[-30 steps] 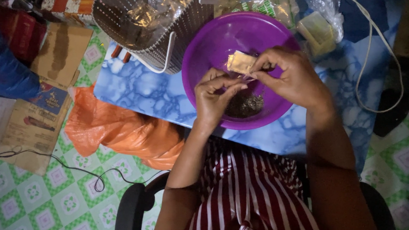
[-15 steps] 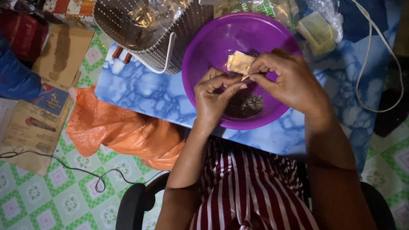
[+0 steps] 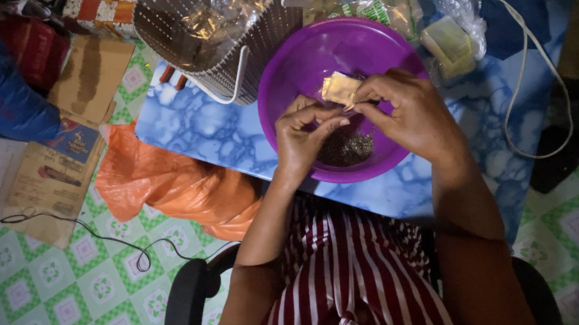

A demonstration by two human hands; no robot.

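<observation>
A purple plastic bowl (image 3: 310, 55) sits on a small blue marbled table (image 3: 190, 125), with a heap of dark loose bits (image 3: 346, 148) at its bottom. Over the bowl my right hand (image 3: 415, 113) pinches a small tan paper sachet (image 3: 339, 88) at its edge. My left hand (image 3: 305, 133) is just below and to the left of it, fingers curled, thumb and forefinger close to the sachet's lower corner; whether they touch it I cannot tell.
A perforated metal basket (image 3: 210, 28) holding clear plastic lies beside the bowl on the left. Plastic packets (image 3: 451, 38) and a white cord (image 3: 519, 83) lie at the right. An orange plastic bag (image 3: 172, 188), flat cardboard (image 3: 58, 167) and a black cable (image 3: 94, 237) are on the tiled floor.
Both hands have stayed over the bowl with the sachet; only small finger movements at the sachet show.
</observation>
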